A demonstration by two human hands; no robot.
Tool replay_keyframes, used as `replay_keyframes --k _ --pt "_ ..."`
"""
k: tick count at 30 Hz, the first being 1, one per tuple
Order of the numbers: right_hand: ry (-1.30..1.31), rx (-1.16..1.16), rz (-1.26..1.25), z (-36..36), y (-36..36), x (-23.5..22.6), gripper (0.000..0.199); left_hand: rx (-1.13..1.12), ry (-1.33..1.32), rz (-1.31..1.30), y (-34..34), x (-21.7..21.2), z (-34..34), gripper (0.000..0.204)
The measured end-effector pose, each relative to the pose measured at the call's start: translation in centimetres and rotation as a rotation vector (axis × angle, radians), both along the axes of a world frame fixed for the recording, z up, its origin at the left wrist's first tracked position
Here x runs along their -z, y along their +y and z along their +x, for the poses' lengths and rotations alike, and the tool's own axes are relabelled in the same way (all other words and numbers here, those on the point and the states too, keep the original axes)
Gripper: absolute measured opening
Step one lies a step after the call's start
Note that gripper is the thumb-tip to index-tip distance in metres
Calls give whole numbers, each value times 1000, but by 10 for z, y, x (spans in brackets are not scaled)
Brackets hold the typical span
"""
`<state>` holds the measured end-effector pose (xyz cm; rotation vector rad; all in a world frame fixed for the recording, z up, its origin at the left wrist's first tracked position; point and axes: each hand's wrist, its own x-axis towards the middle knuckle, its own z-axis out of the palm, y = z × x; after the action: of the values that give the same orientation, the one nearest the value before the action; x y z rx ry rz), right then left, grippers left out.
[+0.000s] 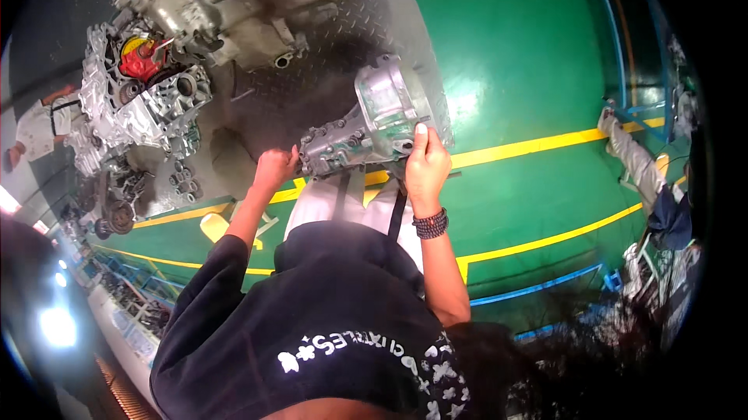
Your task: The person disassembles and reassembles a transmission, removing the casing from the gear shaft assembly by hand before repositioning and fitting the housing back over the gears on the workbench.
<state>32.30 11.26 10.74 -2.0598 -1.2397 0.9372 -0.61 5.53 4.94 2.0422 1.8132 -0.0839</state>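
Head view shows both hands closed on a cast aluminium gearbox housing (372, 122) above the steel floor plate (312, 77), long axis running eight to two o'clock, left hand (274, 168) clasping the narrow end, right hand (427, 167) gripping the bell end.

Silver cast-aluminium gearbox housing (374, 120), bell-shaped wide end up right, bolted narrow end lower left, lying tilted, held off dark checker-plate floor.
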Motion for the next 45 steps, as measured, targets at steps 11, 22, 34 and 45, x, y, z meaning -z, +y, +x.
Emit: replay_keyframes --k 11,22,34,45 --pt "245 187 29 11 11 3 44 -166 -122 90 18 -45 -3 47" --pt "157 242 50 0 11 -55 46 -142 -200 166 9 -61 -1 46" --pt "192 569 25 64 -85 -128 31 36 -316 188 -42 -115 49 44" --pt "78 641 -65 80 -122 -148 36 183 -404 79 -47 -98 78 40"
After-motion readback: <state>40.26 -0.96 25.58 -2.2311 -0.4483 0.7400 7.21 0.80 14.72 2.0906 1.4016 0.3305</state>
